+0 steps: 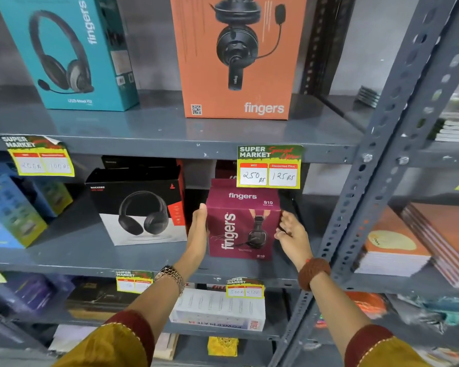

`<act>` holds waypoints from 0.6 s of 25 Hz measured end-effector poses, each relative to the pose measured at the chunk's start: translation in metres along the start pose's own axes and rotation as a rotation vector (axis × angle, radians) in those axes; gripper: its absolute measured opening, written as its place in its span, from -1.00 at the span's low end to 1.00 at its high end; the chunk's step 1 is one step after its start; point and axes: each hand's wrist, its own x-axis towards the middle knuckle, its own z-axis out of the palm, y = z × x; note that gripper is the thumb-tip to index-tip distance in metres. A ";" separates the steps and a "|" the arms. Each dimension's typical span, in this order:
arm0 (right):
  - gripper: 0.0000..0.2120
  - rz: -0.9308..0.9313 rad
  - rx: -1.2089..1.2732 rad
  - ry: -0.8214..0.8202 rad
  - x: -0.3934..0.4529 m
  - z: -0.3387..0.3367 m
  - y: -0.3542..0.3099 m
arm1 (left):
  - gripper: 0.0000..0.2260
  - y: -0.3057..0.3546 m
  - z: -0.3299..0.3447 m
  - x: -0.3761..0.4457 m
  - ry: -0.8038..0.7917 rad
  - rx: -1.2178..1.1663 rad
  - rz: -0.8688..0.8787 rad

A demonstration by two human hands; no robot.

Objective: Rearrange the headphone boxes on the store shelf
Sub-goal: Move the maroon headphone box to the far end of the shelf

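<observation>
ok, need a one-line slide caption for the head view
Both hands, left hand and right hand, flank a maroon headphone box on the middle shelf beside a black headphone box.

At the upper left of the frame a teal box reads "fingers" and "USB-Meet", and the orange box at upper centre carries "fingers" and a QR code. At centre right a price tag on the shelf edge reads "SUPER MARKET", "Special Offer", "MRP 250 rs" and "Discounted Price 125 rs"; below it the maroon box shows "fingers" and "S10", and the black box at centre left says "ROCKERZ". The tag at middle left reads "SUPER MARKET", its handwritten prices too blurred to read surely.
</observation>
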 end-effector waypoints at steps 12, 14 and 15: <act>-0.44 -0.345 0.065 0.130 -0.015 0.055 -0.053 | -0.50 0.009 -0.103 -0.013 0.436 0.010 0.187; -0.40 -0.393 0.034 0.084 -0.016 0.084 -0.060 | -0.51 0.014 -0.133 -0.010 0.511 0.011 0.208; -0.39 -0.410 0.035 0.055 -0.017 0.098 -0.062 | -0.50 0.015 -0.147 -0.006 0.532 0.009 0.211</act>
